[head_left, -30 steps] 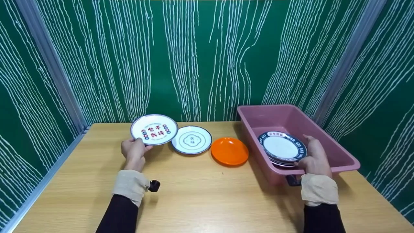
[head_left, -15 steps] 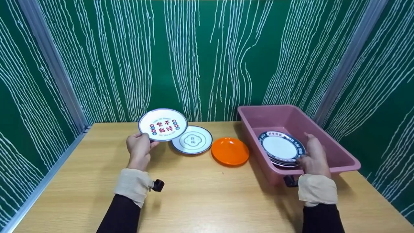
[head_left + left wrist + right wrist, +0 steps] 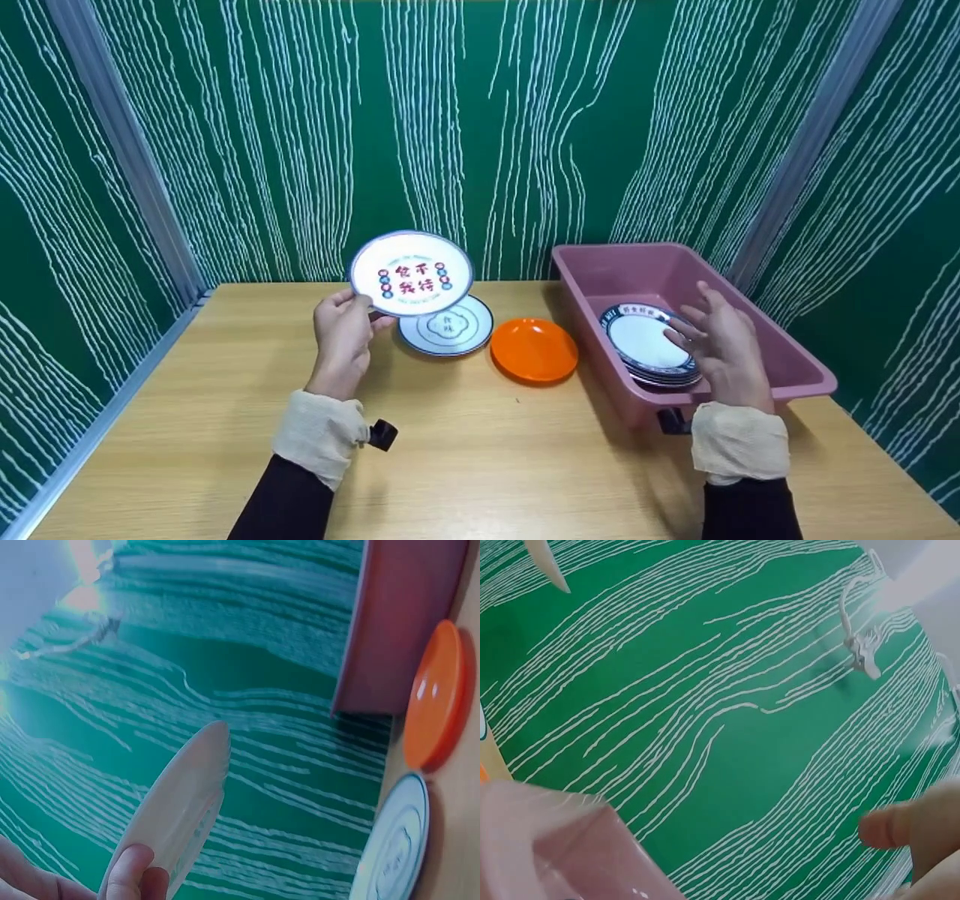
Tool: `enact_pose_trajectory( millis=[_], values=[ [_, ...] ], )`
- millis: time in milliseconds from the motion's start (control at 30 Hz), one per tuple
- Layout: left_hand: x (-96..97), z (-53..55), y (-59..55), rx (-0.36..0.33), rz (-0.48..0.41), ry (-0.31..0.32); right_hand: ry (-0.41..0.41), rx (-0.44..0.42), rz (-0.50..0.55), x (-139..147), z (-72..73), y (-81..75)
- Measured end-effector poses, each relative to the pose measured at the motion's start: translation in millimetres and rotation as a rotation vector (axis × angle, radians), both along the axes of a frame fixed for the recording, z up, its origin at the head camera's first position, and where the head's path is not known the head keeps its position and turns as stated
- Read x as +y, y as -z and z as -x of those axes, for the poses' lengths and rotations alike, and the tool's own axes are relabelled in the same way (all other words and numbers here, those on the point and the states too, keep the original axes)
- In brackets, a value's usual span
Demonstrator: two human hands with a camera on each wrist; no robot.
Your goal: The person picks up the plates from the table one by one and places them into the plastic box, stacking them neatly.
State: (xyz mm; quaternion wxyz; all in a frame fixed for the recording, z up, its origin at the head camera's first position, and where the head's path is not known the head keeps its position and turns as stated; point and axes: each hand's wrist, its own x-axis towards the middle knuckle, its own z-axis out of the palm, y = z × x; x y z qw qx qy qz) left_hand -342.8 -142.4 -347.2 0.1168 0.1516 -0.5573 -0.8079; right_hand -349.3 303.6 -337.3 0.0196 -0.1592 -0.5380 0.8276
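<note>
My left hand point(image 3: 341, 337) pinches the near-left rim of a white plate point(image 3: 411, 262) with red characters, held up and tilted toward me. In the left wrist view this held plate point(image 3: 169, 795) shows nearly edge-on, gripped at its lower end. Below it on the table lies a white plate with a blue rim point(image 3: 457, 341), partly covered by the held one. My right hand point(image 3: 727, 352) is over the near side of the pink tub point(image 3: 772, 356), fingers spread and holding nothing. Beside those fingers, a stack of dark-rimmed plates point(image 3: 649, 341) sits inside the tub.
An orange plate point(image 3: 534, 350) lies between the blue-rimmed plate and the tub. The wooden table point(image 3: 480, 465) meets green walls point(image 3: 480, 135) with white wavy lines at the back and sides. The tub stands at the table's right.
My left hand has lifted the red-lettered plate and carried it right, over the blue-rimmed plate. My right hand has come off the stack in the tub and its fingers have spread.
</note>
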Motion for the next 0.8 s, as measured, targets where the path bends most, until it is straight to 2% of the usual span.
enact_pose_trajectory(
  millis=[133, 400, 700, 800],
  values=[
    [8.2, -5.8, -6.0, 0.009, -0.007, 0.033, -0.073, 0.069, -0.062, -5.1, -4.0, -3.6],
    [22.7, -17.6, -8.6, 0.042, -0.028, 0.094, -0.164, 0.201, -0.193, -30.7, -10.7, -5.9],
    [38.4, -28.1, -11.9, 0.062, -0.038, 0.15, -0.229, 0.206, -0.368, -67.0, -15.7, -9.7],
    [43.7, -30.1, -10.8, 0.098, -0.054, 0.173, -0.25, 0.205, -0.432, -76.3, -17.0, -9.7]
  ],
)
